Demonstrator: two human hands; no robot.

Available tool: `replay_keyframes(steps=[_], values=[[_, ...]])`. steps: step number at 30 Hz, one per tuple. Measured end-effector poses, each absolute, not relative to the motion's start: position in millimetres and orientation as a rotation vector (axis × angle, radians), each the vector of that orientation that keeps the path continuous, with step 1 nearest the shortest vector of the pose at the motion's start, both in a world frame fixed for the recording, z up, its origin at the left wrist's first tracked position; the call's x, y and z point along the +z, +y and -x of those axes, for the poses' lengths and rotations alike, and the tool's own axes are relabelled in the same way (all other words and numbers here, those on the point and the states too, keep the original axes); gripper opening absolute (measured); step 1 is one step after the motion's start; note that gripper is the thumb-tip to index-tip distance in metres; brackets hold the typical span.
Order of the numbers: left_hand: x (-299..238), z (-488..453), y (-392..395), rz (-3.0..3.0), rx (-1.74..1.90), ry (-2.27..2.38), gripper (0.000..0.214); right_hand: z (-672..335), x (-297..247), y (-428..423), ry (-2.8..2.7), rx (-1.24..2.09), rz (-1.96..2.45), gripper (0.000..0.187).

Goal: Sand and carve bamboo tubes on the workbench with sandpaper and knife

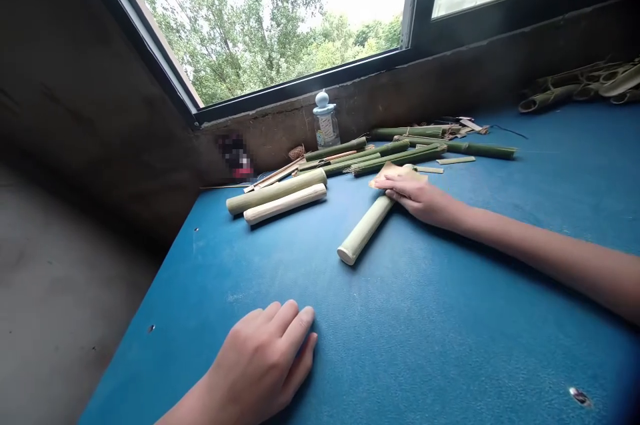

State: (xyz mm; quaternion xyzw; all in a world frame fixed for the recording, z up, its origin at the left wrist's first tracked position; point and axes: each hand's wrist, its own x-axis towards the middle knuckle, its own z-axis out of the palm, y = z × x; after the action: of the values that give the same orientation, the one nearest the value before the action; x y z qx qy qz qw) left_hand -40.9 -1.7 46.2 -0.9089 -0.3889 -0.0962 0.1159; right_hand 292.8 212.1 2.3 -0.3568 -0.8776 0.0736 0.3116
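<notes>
Our right hand (pixel 415 198) lies flat on a tan sheet of sandpaper (pixel 395 174), though we cannot tell if it grips, over the end of a pale bamboo tube (pixel 365 228) on the blue table (pixel 450 345); our left hand (pixel 260 358) rests open, holding nothing.

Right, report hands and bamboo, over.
Right hand on tan sheet over pale bamboo tube. Left hand resting empty on blue table. Green bamboo lengths lying beyond.
</notes>
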Motion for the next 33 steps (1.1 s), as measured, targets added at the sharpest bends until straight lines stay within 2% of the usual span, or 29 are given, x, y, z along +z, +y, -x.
replay_keyframes(steps=[3,5,8,10,11,13,15,19,23,24,27,29,33], values=[[48,41,-3,2.633,-0.355,-1.137,0.019,-255,8,158,-2.435,0.32,0.745,0.035],[49,41,-4,2.617,-0.407,-1.142,0.012,-240,17,121,-2.558,0.462,0.438,0.04],[51,42,-5,2.628,-0.435,-1.159,0.005,-246,31,105,-2.555,0.193,0.155,0.051],[52,43,-5,2.638,-0.433,-1.16,0.005,-267,37,128,-2.391,-0.079,0.357,0.05],[52,43,-4,2.643,-0.428,-1.156,0.006,-279,37,147,-2.289,-0.15,0.6,0.047],[51,43,-4,2.659,-0.412,-1.145,0.007,-304,33,189,-2.165,-0.16,0.966,0.04],[51,42,-4,2.672,-0.387,-1.139,0.008,-322,24,222,-2.188,-0.073,1.1,0.038],[50,42,-2,2.674,-0.375,-1.136,0.012,-329,10,245,-2.304,0.153,1.096,0.036],[50,42,-3,2.647,-0.466,-1.1,0.01,-311,9,224,-2.297,0.255,1.063,0.035],[50,41,-4,2.633,-0.486,-1.082,0.014,-304,9,215,-2.306,0.285,1.029,0.035],[53,39,-9,2.638,-0.453,-1.021,0.042,-279,7,188,-2.416,0.318,0.815,0.034],[54,37,-13,2.718,-0.349,-0.97,0.051,-266,6,178,-2.487,0.286,0.668,0.036],[53,32,-19,2.77,-0.253,-0.879,0.044,-260,5,176,-2.425,0.242,0.724,0.039]])
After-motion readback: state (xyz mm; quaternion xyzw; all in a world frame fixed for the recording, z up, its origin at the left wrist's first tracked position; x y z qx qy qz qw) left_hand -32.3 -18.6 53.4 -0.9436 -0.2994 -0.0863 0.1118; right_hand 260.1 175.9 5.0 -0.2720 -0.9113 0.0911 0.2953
